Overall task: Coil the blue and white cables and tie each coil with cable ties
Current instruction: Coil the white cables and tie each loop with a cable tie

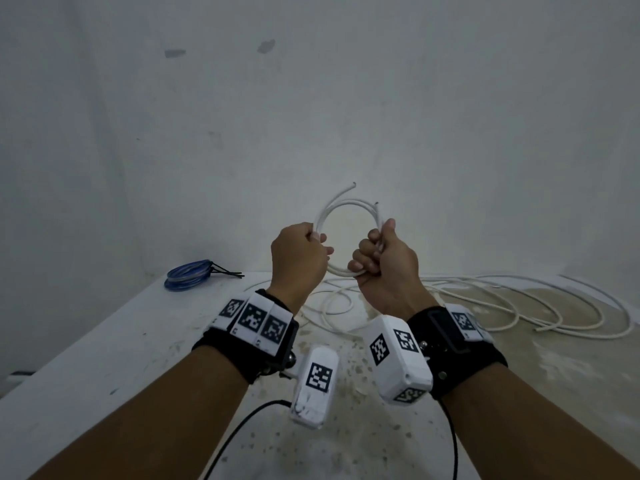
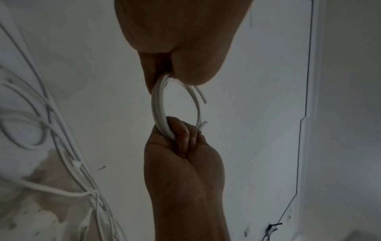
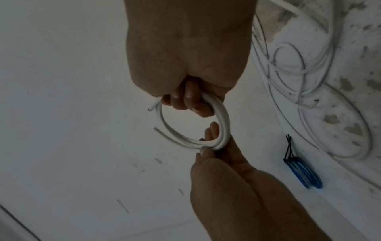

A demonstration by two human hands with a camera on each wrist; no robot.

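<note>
White cable coil (image 1: 349, 216): small round loops, two loose ends poking out.
Hands: left hand (image 1: 299, 256) and right hand (image 1: 384, 265) each grip opposite sides.

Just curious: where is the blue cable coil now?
In the head view the blue cable coil lies on the table at far left, beside the wall, left of the left hand.

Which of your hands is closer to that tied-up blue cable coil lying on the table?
Left. The left hand is up in the air to the right of the blue coil; the right hand is farther right, gripping the white coil's other side.
</note>
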